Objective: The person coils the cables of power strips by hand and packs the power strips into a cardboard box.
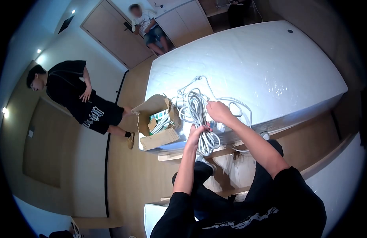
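Note:
A long white-grey cable (196,106), wound into a thick bundle of loops, is held up in front of me over the near edge of the plastic-covered mattress (247,59). My left hand (199,131) is wrapped round the lower part of the bundle, and loops hang below it. My right hand (218,111) is closed at the bundle's right side, on a part of the cable; its fingertips are partly hidden. Loose cable loops (239,104) trail on the mattress behind and to the right, and one strand drops over the edge.
Left of the bundle stands an open cardboard box (161,137) holding more white cable and a green-white packet (158,116). One person in black (72,87) stands at the left; another person (145,23) sits by the door (116,31). A wooden bed frame (167,157) edges the mattress.

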### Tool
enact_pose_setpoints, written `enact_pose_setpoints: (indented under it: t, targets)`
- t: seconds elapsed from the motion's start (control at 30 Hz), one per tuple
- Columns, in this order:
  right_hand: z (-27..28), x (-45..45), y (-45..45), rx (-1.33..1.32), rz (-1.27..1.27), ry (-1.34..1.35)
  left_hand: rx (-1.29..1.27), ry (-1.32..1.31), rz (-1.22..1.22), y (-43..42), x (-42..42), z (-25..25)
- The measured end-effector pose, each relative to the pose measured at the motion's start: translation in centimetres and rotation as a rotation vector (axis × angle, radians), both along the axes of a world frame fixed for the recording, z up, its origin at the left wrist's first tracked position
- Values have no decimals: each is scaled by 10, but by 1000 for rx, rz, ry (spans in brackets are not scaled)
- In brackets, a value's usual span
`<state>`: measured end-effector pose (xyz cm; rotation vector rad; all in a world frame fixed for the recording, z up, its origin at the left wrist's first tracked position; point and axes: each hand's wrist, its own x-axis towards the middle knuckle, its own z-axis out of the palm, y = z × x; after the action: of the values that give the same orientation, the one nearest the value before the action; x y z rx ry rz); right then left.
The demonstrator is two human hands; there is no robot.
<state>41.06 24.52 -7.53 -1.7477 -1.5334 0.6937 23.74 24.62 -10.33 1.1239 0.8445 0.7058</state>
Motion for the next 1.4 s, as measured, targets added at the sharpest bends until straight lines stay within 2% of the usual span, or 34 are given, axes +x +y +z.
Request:
enact_pose_setpoints:
  t: [0.03,0.07,0.1,0.2,0.23,0.3,0.33,0.37,0.43,0.57,0.63,0.7,0.77,0.8,0.9,0.93,0.97,1.03,1.1,1.17,1.23,1.3,1.33,1.4]
  targets:
    - [-11,9,6,18,-1,-83,5,-25,-9,0,5,-5]
    - [6,15,-1,34,-95,30,26,5,-7,-1,6,-5]
    - [6,20,1,42,-98,29,51,37,-10,0,9,-6]
    - [1,28,1,127,-162,375,-55,-96,-10,-7,11,-1]
    - [-2,29,3,133,-160,373,-76,-126,-29,-4,13,-3]
    - [-10,24,4,402,-84,297,-91,-172,-40,-4,18,0]
    - [-13,19,6,439,-63,229,-69,-123,-4,-3,20,1]
    - [1,16,-5,367,-29,126,-46,-75,32,-3,23,4]
    - [-4,-8,-5,439,-47,46,-33,-90,36,-1,9,4]
    - [23,-1,-9,316,49,80,-50,-184,110,-3,16,11]
    - [29,-5,-12,182,0,531,-42,-285,98,-1,17,17]
    - [28,-6,-12,180,-6,526,-101,-297,36,9,7,11]
    - [25,-7,-10,301,9,242,-146,-393,87,12,3,9]
    - [22,-10,-10,463,-7,123,-124,-366,78,10,0,11]
    - [30,-18,-21,299,148,162,-112,-361,10,5,-12,10]
    - [35,-25,-26,98,166,369,-144,-331,77,3,-12,10]
    - [31,-29,-25,93,163,367,-175,-300,143,2,-12,9]
    - [20,-38,-23,321,239,-9,-155,-345,91,9,-18,-7]
    - [29,-51,-24,308,263,-18,-37,-300,192,6,-30,1]
    - [40,-53,-29,230,326,-7,-40,-292,216,1,-32,9]
    - [42,-54,-29,109,363,102,53,-280,270,-3,-30,15]
    - [40,-53,-27,-86,320,591,104,-260,270,-3,-30,16]
    - [38,-53,-27,-123,304,701,109,-286,314,2,-30,9]
    - [34,-59,-25,-104,333,608,218,-252,422,6,-27,2]
